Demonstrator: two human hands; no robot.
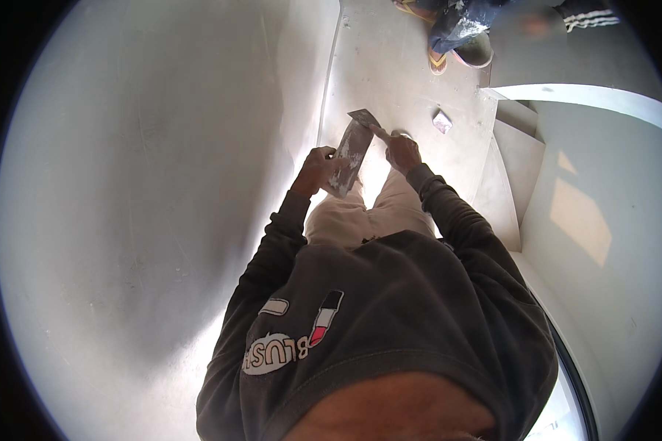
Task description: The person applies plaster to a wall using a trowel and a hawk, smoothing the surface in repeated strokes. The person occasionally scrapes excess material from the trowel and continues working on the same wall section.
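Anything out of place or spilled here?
A small whitish block-like object lies by itself on the floor, so it looks stray. The long tool in the left hand has pale smears, probably ordinary residue.

Dark grey sweatshirt [397,309], lipstick print [326,318]; pale trousers [338,223].

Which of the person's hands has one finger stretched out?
The right hand: its index finger points toward the dark blade; the left hand curls against the smeared tool.

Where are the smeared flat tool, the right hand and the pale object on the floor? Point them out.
Smeared flat tool [354,150]: head view, middle of its broad face.
Right hand [403,152]: head view, back of the hand.
Pale object [442,121]: head view, its upper face.
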